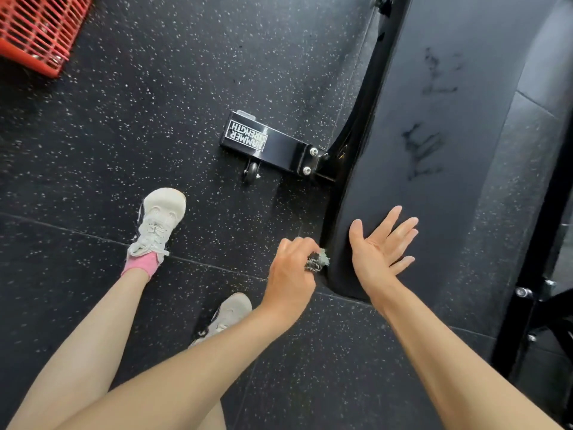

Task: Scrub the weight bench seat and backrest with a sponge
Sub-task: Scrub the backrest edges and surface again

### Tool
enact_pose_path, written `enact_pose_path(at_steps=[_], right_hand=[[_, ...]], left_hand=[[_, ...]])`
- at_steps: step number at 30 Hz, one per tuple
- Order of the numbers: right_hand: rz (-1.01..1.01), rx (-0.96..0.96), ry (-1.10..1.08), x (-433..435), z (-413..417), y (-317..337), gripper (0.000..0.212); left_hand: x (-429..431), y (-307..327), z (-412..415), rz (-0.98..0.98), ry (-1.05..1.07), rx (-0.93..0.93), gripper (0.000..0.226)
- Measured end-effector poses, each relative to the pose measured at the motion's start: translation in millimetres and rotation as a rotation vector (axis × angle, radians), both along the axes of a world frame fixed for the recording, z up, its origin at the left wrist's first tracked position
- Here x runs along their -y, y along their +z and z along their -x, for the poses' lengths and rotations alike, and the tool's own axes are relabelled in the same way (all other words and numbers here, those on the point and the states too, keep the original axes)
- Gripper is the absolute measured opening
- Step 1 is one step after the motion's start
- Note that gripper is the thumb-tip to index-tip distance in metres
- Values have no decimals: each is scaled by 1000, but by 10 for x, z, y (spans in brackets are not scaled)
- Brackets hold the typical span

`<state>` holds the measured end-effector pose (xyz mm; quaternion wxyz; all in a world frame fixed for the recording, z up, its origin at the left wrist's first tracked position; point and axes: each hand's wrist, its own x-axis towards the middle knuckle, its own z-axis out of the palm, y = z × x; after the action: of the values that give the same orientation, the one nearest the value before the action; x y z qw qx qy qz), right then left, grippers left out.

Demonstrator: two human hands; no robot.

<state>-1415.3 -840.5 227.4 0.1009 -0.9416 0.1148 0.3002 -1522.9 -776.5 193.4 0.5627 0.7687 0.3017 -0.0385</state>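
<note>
The black padded weight bench (pixel 434 187) runs from the top right down to the middle of the view, with dark smeared marks on its surface. My left hand (pixel 291 274) grips a small, crumpled grey-green sponge (pixel 317 260) right at the pad's near left edge. My right hand (pixel 381 249) is open, palm turned up and fingers spread, over the near end of the pad. Whether it touches the pad I cannot tell.
A black steel bench foot (pixel 269 144) with a label and a small wheel sticks out left onto the speckled rubber floor (pixel 155 103). A red plastic basket (pixel 37 29) sits at the top left. My two feet in white shoes (pixel 158 221) stand left of the bench. Dark frame parts (pixel 539 293) stand at the right.
</note>
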Motion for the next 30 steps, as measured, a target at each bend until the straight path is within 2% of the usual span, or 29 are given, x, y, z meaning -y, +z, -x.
enact_pose_path(at_steps=[5,9,13,17,21,24,26,30], right_hand=[[-50,17,27,58,-1,-16,74],[-172,18,-14,133,3,-25,81],[-177,3,1,137,-4,9,83],[-115,16,43,109,-2,36,85],[-73,34,58,105,-4,11,84],[-71,44,69,111,7,0,84],[-55,52,67,111,6,-8,84],[-24,78,58,90,-2,-36,84]], left_hand=[[-243,22,-748,-13,276,68,30],[9,67,-501,-53,377,89,19],[218,108,78,-55,270,83,29],[-76,59,-335,-39,226,96,30],[-198,-64,-675,-23,294,87,32],[104,-6,-321,-21,396,92,21],[319,54,-5,-27,413,75,24],[240,19,93,-8,257,76,30]])
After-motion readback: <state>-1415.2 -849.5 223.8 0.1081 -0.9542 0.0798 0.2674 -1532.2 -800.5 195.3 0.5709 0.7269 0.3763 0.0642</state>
